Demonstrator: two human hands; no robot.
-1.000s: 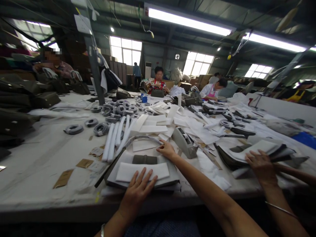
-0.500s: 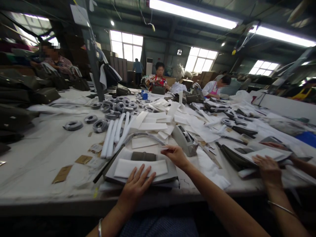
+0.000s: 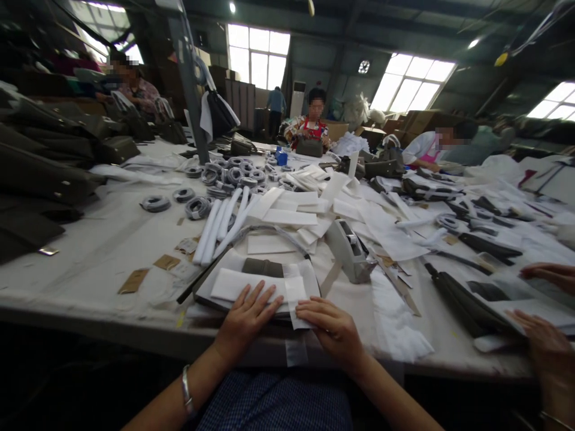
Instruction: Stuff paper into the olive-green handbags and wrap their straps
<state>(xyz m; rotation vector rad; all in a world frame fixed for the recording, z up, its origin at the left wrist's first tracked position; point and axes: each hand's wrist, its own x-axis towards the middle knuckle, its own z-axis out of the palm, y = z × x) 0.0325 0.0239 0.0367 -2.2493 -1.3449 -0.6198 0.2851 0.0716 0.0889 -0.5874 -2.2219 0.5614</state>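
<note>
A dark bag (image 3: 263,267) wrapped in white sheeting lies in front of me at the table's near edge, its handle arching behind it. Across its front rests a white foam pad (image 3: 227,284). My left hand (image 3: 251,314) is open, spread flat on this pad. A translucent strip of tape (image 3: 294,288) crosses the pad's right end and bends down over the near side. My right hand (image 3: 330,329) lies with extended fingers on the strip's right edge, holding nothing that I can see. Beyond it stands a grey tape dispenser (image 3: 350,254).
Rolled white foam tubes (image 3: 220,224), stacked white sheets (image 3: 287,209) and grey coils (image 3: 233,176) lie behind the bag. Brown paper packets (image 3: 133,281) are at left. A co-worker's hands (image 3: 541,335) rest over another bag (image 3: 471,305) at right. Several people work farther back.
My right hand has come down and toward me from the bag's upper right. A tape strip now lies over the pad's right end. My left hand stays on the pad; the view has shifted.
</note>
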